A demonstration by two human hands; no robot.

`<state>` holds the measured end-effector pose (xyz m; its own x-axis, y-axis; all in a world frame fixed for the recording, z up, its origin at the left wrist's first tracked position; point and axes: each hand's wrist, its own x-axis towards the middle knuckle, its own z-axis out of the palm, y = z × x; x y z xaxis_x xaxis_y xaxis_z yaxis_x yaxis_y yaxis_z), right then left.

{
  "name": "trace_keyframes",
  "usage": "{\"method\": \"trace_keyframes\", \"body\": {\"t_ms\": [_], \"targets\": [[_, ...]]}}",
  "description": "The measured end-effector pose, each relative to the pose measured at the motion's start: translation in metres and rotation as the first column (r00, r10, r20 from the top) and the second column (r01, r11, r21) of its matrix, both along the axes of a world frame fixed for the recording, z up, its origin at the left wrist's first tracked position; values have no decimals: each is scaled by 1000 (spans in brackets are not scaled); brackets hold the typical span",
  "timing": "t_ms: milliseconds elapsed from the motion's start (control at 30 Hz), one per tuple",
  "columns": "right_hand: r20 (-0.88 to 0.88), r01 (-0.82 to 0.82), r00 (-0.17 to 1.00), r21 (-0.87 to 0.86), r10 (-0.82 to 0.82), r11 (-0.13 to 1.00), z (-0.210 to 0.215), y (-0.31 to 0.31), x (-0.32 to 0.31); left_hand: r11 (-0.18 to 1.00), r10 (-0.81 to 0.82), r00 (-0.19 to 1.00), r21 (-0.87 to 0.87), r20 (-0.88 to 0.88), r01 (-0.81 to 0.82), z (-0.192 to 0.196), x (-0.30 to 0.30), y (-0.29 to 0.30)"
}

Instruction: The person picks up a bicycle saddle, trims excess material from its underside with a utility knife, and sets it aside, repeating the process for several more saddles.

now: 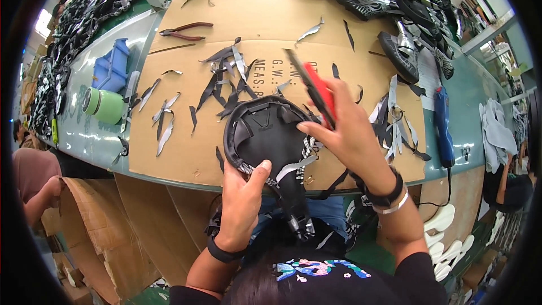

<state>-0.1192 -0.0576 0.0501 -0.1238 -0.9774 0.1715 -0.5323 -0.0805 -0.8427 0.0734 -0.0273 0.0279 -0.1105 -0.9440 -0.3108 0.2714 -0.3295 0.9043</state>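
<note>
My left hand (244, 197) grips a black moulded piece (262, 138) by its lower left edge, thumb on top. The piece has a wide rounded end, a padded rim, a narrow tail toward me and silver and zebra-patterned trim along its edge. A loose silver strip (296, 166) hangs across the tail. Above the piece's right side, my right hand (341, 130) is closed round a red-handled utility knife (320, 93), its long dark blade pointing up and left. The blade appears apart from the piece. Strip offcuts (217, 79) lie just beyond it on the cardboard (186, 90).
Red-handled pliers (186, 31) lie at the back left. A green cup (104, 105) and blue bin (113, 65) stand on the left. More black pieces (398, 53) are piled back right, near a blue corded tool (444, 127). Another person (39, 178) is at far left.
</note>
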Motion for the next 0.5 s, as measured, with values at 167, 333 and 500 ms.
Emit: {"method": "trace_keyframes", "body": {"t_ms": [167,333,500], "targets": [[-37,-282,956,163,291,946,-25,-45,-3,999,14,997,-38,70,-12,-21,3,-19],[116,-244,969,303,218,921,-8,-55,-6,989,23,967,-148,255,16,-6,23,-21],[11,-288,957,125,289,949,-14,-56,3,983,28,933,-181,359,40,0,14,-16]]}}
